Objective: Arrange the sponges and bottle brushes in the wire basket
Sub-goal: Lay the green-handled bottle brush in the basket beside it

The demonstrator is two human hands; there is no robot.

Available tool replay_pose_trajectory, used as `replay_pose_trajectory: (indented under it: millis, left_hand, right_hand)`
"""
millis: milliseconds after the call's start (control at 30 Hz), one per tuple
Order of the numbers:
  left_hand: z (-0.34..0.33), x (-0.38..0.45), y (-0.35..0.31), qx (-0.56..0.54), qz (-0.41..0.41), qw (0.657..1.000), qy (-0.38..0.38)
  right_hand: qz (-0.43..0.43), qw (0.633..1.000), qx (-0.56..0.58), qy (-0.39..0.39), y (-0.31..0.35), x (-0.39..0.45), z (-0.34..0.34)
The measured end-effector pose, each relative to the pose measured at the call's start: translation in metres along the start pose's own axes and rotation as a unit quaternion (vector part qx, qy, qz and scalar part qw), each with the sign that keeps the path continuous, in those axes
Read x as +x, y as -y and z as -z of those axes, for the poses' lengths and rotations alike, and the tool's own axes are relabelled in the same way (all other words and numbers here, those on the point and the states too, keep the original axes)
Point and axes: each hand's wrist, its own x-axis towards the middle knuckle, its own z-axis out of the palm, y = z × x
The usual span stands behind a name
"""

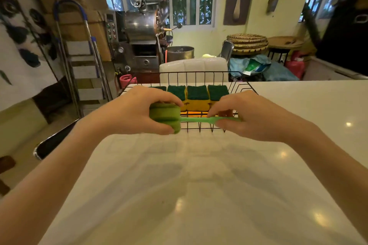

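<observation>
Gripping one green bottle brush [179,119], both hands closed: left hand [135,111] on head; right hand [249,115] on handle.

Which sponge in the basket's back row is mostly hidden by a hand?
The leftmost sponge in the wire basket: only a strip of its green top shows above the left hand. The three to its right show full green tops.

A light green bottle brush [175,118] with a green handle is seen before a black wire basket [194,77]. At twelve o'clock, sponges [197,96] are coloured dark green over yellow. The table [199,185] is finished in glossy white.
</observation>
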Motion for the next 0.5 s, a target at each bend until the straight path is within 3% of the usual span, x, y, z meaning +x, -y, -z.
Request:
replay_pose_trajectory:
  millis: [133,233,300,367,500]
  left_hand:
    - [0.009,0.022,-0.006,0.022,-0.028,0.993,-0.115]
    - [0.006,0.039,-0.006,-0.011,-0.006,0.967,-0.256]
    - [-0.001,0.048,-0.008,-0.062,0.004,0.95,-0.306]
    - [-0.008,0.054,-0.011,-0.162,0.035,0.948,-0.27]
    - [-0.02,0.063,-0.015,-0.372,0.119,0.919,-0.058]
  right_hand:
    - [-0.035,0.997,0.019,-0.061,-0.016,0.003,0.004]
    - [-0.062,0.989,0.078,-0.107,-0.028,0.006,0.004]
    - [-0.084,0.977,0.147,-0.133,-0.034,0.007,0.003]
    - [-0.109,0.949,0.25,-0.155,-0.036,0.009,0.003]
    - [-0.146,0.829,0.519,-0.15,-0.029,0.013,0.002]
